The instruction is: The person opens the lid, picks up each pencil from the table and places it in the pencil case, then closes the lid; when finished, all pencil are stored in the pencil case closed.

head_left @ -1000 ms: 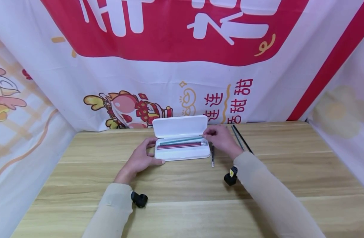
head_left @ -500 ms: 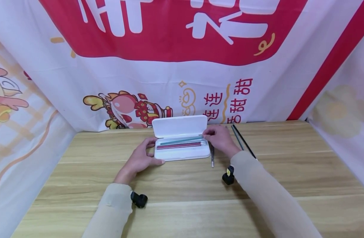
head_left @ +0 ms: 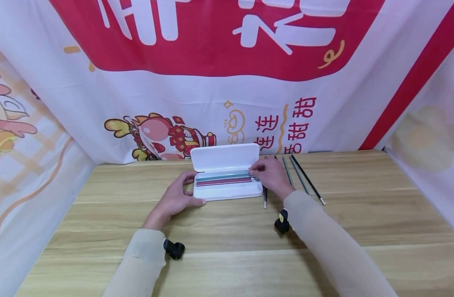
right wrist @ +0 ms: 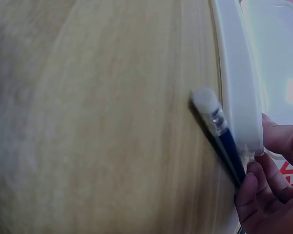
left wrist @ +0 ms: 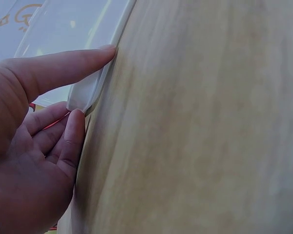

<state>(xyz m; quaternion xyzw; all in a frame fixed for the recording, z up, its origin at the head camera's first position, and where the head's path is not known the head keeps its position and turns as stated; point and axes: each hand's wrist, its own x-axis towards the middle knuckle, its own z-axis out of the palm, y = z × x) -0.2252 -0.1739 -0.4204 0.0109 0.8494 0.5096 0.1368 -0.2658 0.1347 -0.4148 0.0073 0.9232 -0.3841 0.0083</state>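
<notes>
A white pencil case [head_left: 228, 193] lies on the table with its lid [head_left: 224, 157] raised at the back. Inside, dark red pencils [head_left: 223, 181] and a green pencil [head_left: 219, 177] lie lengthwise. My left hand [head_left: 175, 198] grips the case's left end, thumb along the front edge and fingers around the side. At the right end, my right hand [head_left: 269, 175] pinches the green pencil's end with thumb and forefinger; the fingertips partly hide it. In the right wrist view the thumb [right wrist: 281, 139] reaches over the case's rim, while other fingers curl outside it.
A dark pencil with a white eraser [head_left: 265, 200] lies just right of the case, partly under my right hand. Farther right lie green pencils [head_left: 300, 175] and a black pencil [head_left: 309, 180]. A printed cloth [head_left: 227, 111] hangs behind the wooden table [head_left: 227, 264].
My right hand has shifted slightly left and down, and the green pencil now lies flatter, in line with the red ones. The pencils at right show more fully. My left hand has stayed put.
</notes>
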